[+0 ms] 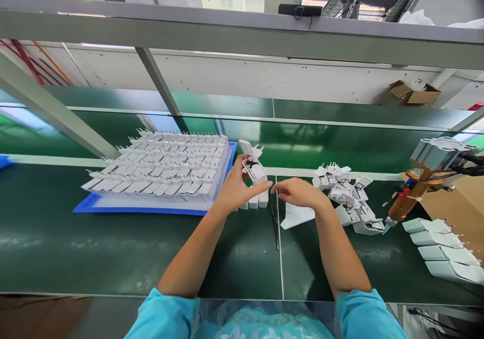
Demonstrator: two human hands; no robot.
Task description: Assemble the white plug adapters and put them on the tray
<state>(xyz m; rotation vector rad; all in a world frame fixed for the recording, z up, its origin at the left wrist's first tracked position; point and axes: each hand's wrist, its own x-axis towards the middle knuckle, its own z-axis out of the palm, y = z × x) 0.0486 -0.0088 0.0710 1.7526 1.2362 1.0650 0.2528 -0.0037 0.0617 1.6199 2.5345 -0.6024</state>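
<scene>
My left hand (pixel 236 188) is closed round a white charger housing (pixel 254 167), held up with its open side and small wires showing and its lid with plug pins flipped back. My right hand (pixel 298 192) hovers just right of it, fingers curled and pinched together, and what they hold, if anything, is hidden. Below the housing a few white housings (pixel 257 200) stand on the green mat. Black tweezers (pixel 275 223) lie between my hands. A white paper scrap (pixel 295 215) lies under my right wrist.
A blue tray (pixel 91 205) at the left carries rows of several white plug parts (pixel 162 170). A loose pile of open housings (pixel 348 195) lies at the right. Farther right sit a glue dispenser nozzle (pixel 406 203), a row of finished chargers (pixel 442 251) and a cardboard box (pixel 410 93).
</scene>
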